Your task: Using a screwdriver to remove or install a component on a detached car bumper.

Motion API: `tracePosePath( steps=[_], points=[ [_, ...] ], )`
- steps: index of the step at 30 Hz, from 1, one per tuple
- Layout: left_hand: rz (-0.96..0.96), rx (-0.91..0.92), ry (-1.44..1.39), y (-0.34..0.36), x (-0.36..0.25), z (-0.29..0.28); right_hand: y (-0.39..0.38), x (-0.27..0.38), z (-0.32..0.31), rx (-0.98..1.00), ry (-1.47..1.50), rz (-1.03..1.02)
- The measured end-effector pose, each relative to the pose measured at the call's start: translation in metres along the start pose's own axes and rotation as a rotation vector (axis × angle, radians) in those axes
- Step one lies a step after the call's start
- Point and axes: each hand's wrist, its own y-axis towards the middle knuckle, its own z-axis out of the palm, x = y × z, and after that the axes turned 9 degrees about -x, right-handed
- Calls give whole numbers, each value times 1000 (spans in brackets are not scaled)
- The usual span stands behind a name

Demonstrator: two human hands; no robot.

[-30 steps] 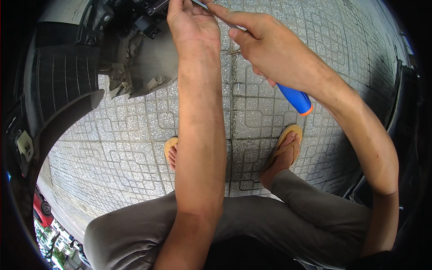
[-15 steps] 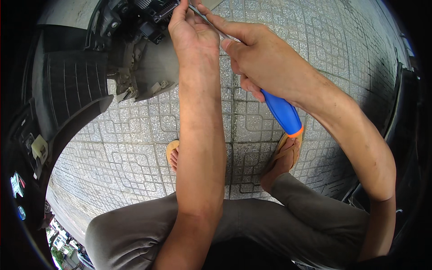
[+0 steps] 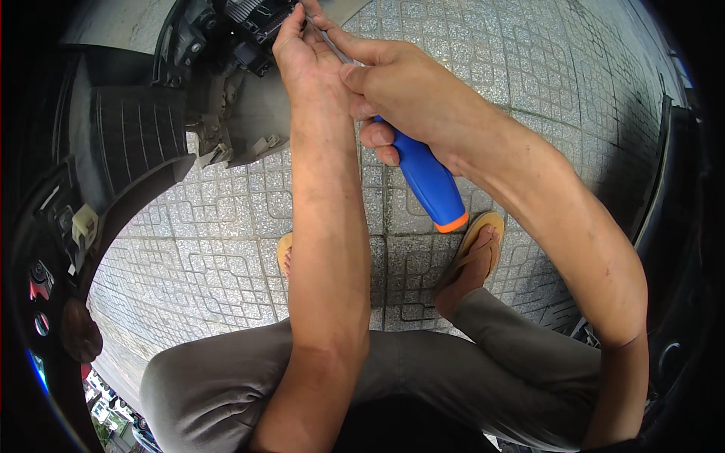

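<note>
My right hand [image 3: 400,87] is closed around a screwdriver [image 3: 427,177] with a blue handle and an orange end. Its thin metal shaft runs up and left along the palm of my left hand [image 3: 313,64]. That hand is palm up beside a black ribbed part [image 3: 257,19] at the top of the view. Its thumb and fingers curl together around the far end of the shaft; what they pinch there is hidden. The screwdriver's tip cannot be seen.
A black vehicle panel with a ribbed liner [image 3: 140,136] curves along the left, with broken-looking brackets [image 3: 219,151] at its edge. Below lies patterned paving [image 3: 211,257]. My sandalled foot [image 3: 476,257] is under the handle. A dark panel [image 3: 680,226] borders the right.
My right hand and the screwdriver have shifted left, and more of the blue handle shows. The left hand has moved slightly left. A brown rounded shape now shows at the lower left.
</note>
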Motion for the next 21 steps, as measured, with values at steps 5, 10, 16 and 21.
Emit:
tracePosePath(
  steps=[5,10,16,21],
  points=[
    [-149,123,-75,5,-21,-13,0,1,9,-12,136,101],
    [-101,36,-86,-24,-8,10,-3,-6,14,-32,272,80],
    [-116,96,-64,-16,-6,-5,3,-30,5,-52,40,-125],
    [2,180,1,-32,-6,-18,-10,-25,-4,-172,-522,-227]
  ],
)
